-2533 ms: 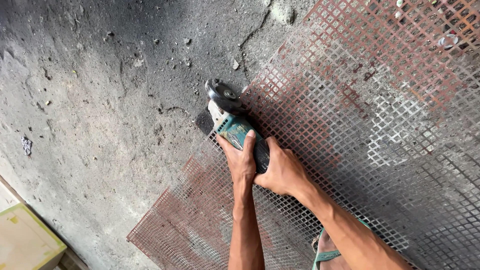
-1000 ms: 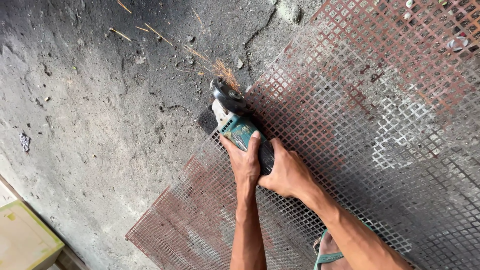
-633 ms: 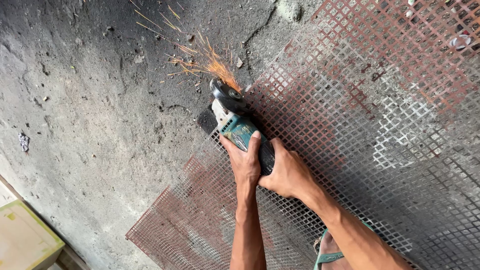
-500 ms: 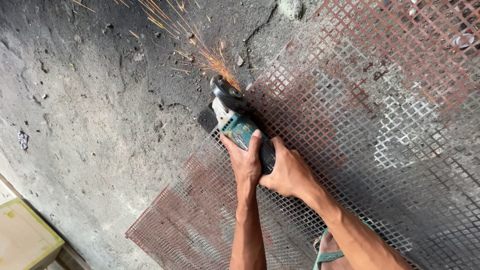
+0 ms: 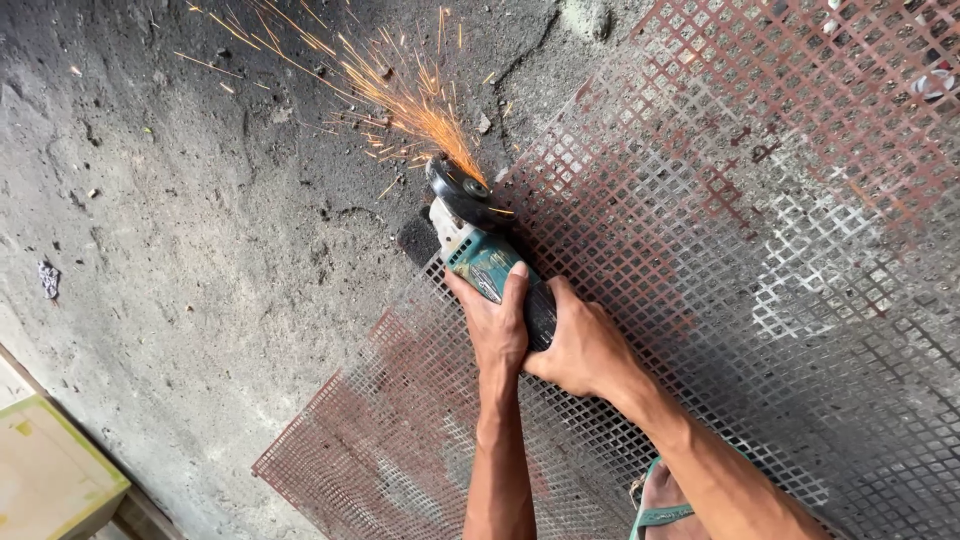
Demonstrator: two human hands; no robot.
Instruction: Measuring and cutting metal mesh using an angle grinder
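Note:
Both hands grip a teal and black angle grinder. My left hand wraps the front of its body. My right hand holds the rear of the body just behind. The grinder's dark disc bites the edge of a rusty square-mesh metal sheet that lies flat on the concrete floor. Orange sparks fan up and to the left from the disc.
A foot in a teal-strapped sandal rests on the mesh near the bottom edge. A pale yellow-green box sits at the lower left corner. Small debris and a scrap lie on the sooty concrete.
The grinder has started cutting: no sparks at first, then a growing spray toward the upper left. The hands keep the same grip and have barely shifted.

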